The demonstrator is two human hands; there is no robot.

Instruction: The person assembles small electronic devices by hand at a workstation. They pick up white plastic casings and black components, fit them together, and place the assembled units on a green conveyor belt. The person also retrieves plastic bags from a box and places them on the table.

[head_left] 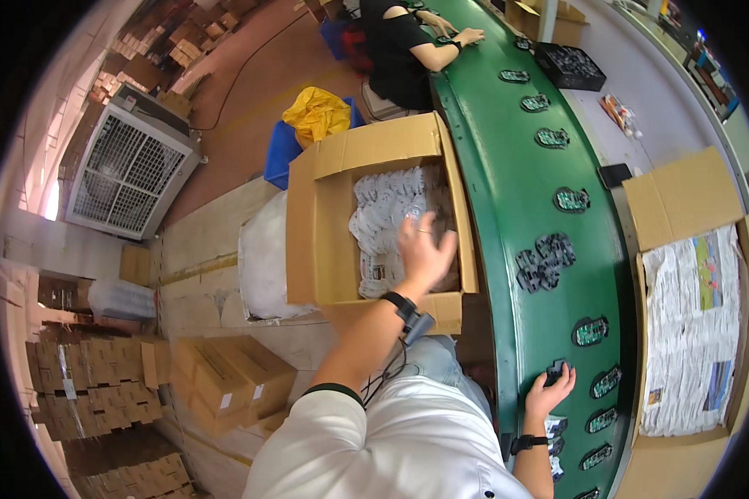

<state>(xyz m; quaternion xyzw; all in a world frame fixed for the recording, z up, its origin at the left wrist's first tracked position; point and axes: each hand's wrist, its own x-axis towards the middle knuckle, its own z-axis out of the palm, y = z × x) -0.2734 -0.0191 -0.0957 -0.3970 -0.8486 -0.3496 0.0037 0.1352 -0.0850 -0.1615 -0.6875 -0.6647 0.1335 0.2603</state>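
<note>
My left hand (427, 254) reaches into an open cardboard carton (301, 237), thumb and fingers apart. Its fingertips are over or touching rows of pale grey-white plastic pieces (379, 220); whether they grip one is not clear. Low over the green conveyor belt (524, 333), my right hand (549, 395) pinches a small black plastic part (555, 372). Beside that hand, oval black housings with green circuit boards (591, 332) lie spaced along the belt. A cluster of dark plastic parts (546, 261) sits farther up it. Partly hidden by my right wrist are some white pieces (555, 428).
Right of the belt stands an open carton (686, 461) with newspaper-like sheets (691, 333). A black tray of parts (570, 66) is at the far right. Another person (399, 50) works at the belt's far end. A blue bin (281, 154) with a yellow bag stands beyond my carton.
</note>
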